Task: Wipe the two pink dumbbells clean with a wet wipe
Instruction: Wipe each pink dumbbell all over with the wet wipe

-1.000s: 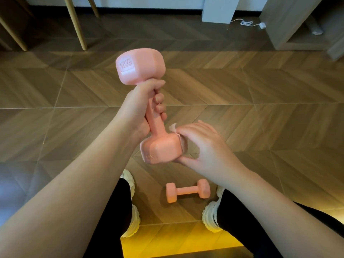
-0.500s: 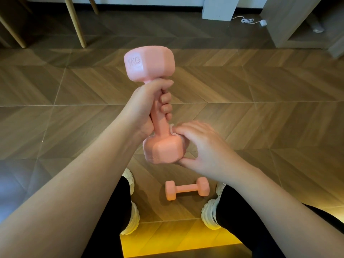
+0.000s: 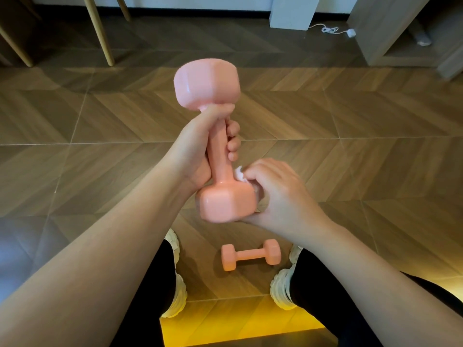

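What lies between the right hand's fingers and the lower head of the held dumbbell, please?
A crumpled white wet wipe, pressed by the right hand against the held dumbbell; only a bit shows in the head view.

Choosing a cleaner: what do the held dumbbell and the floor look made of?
Held dumbbell: probably smooth glossy vinyl or plastic coating, judging by its sharp highlights. Floor: wood-grain chevron planks, satin sheen; real wood or laminate, cannot tell.
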Tool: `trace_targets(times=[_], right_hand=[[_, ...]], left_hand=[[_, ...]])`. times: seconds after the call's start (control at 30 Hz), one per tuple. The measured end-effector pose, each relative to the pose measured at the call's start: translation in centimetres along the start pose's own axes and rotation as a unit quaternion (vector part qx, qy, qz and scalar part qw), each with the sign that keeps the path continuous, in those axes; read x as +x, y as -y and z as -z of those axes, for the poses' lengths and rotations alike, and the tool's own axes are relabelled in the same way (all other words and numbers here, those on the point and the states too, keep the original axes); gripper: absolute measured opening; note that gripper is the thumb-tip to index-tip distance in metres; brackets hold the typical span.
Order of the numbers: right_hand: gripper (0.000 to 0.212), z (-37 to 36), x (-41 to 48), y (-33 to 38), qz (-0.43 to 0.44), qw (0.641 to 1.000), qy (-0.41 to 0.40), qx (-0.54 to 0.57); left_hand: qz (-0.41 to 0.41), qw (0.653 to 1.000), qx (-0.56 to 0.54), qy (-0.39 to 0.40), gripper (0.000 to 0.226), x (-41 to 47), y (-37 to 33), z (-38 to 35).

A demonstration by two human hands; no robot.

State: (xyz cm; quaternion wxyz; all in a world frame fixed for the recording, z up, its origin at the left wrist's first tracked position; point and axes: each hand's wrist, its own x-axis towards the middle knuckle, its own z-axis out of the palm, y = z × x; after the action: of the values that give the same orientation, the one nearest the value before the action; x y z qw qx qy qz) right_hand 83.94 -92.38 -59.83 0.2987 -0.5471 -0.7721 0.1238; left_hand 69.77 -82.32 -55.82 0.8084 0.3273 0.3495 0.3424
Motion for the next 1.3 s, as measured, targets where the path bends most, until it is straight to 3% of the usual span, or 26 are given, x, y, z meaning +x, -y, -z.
trace_targets(times=[0.1,0.2,0.3,0.4,0.5,0.73,0.8,0.9,0.97,1.03,1.1,1.23,1.3], right_hand=[[0.049,-0.1,0.1,0.1,-0.034,0.996,0.062,0.054],[0.050,0.2,0.2,-0.2,-0.097,0.972,0.178,0.122],[0.055,1.5,-0.3,-1.3,-0.160,0.945,0.227,0.175],[0.030,2.0,-0.7,-1.2,-0.226,0.922,0.185,0.253],[0.025,1.6,-0.2,-0.8,-0.281,0.914,0.143,0.256],[0.021,1.6,0.1,-1.4,-0.452,0.763,-0.024,0.461],[0.022,1.5,0.2,-1.3,-0.453,0.730,-0.046,0.509],[0.018,1.2,0.3,-0.8,-0.410,0.723,-0.022,0.555],[0.035,1.1,0.5,-0.7,-0.392,0.705,0.002,0.590],[0.033,1.2,0.6,-0.7,-0.398,0.670,0.012,0.626],[0.035,1.1,0.6,-0.9,-0.398,0.675,0.018,0.620],[0.004,0.8,0.6,-0.7,-0.401,0.735,0.064,0.543],[0.022,0.7,0.7,-0.4,-0.410,0.752,0.091,0.508]], left_hand=[[0.011,1.000,-0.007,-0.009,0.026,0.1,0.0,0.1],[0.015,0.998,0.052,-0.007,0.023,0.2,0.4,0.2],[0.027,0.995,0.096,-0.028,0.022,0.4,0.8,0.4],[0.038,0.993,0.101,-0.049,0.025,0.6,1.2,0.4],[0.045,0.993,0.098,-0.049,0.026,0.6,1.4,0.4],[0.031,0.996,0.063,-0.061,0.021,0.9,1.2,0.6],[0.031,0.996,0.065,-0.056,0.026,0.9,1.2,0.7],[0.045,0.995,0.070,-0.063,0.023,0.9,1.3,0.6],[0.045,0.993,0.081,-0.077,0.020,1.0,1.3,0.5],[0.051,0.991,0.090,-0.081,0.020,1.1,1.5,0.6],[0.063,0.991,0.095,-0.075,0.022,1.2,1.6,0.6],[0.080,0.992,0.077,-0.061,0.019,1.1,1.8,0.3],[0.085,0.992,0.068,-0.058,0.016,1.1,2.0,0.0]])
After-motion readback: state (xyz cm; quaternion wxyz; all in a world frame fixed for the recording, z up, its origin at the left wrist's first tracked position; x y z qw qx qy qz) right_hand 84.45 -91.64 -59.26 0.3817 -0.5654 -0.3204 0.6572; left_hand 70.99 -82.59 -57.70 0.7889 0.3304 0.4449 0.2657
